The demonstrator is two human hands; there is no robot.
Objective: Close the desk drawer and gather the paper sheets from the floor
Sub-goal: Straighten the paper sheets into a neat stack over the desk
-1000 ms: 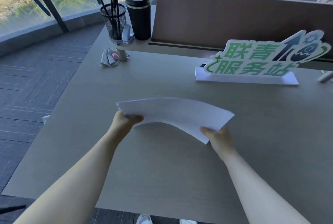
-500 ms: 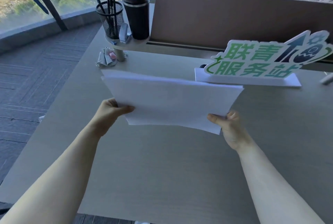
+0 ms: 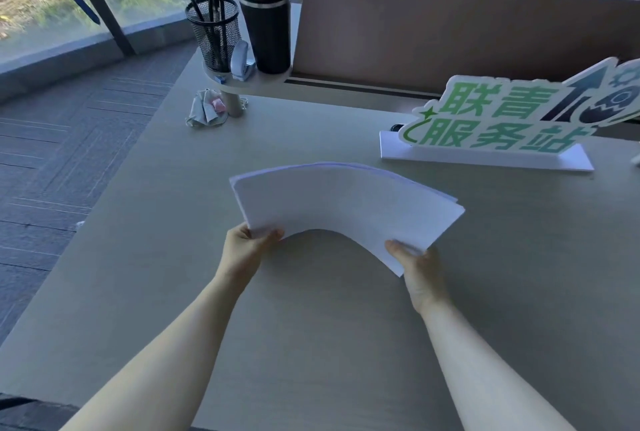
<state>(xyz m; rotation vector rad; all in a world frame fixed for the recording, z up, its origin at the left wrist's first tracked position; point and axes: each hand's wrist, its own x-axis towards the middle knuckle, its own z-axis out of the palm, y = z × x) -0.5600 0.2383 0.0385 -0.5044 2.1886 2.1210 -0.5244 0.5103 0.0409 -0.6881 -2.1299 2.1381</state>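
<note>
Below us the pale desk [image 3: 311, 344] fills the frame, grey floor [image 3: 69, 160] at left. Our left hand [image 3: 247, 248] and right hand [image 3: 420, 269] pinch the arched paper sheets [image 3: 346, 202] mid-frame, clear of the sign [image 3: 502, 119] at upper right.

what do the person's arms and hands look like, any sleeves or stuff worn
Both forearms are bare up to the frame's edge, with no sleeves in view. The left hand and right hand wear no gloves, and no watch, bracelet or ring shows on either.
</note>
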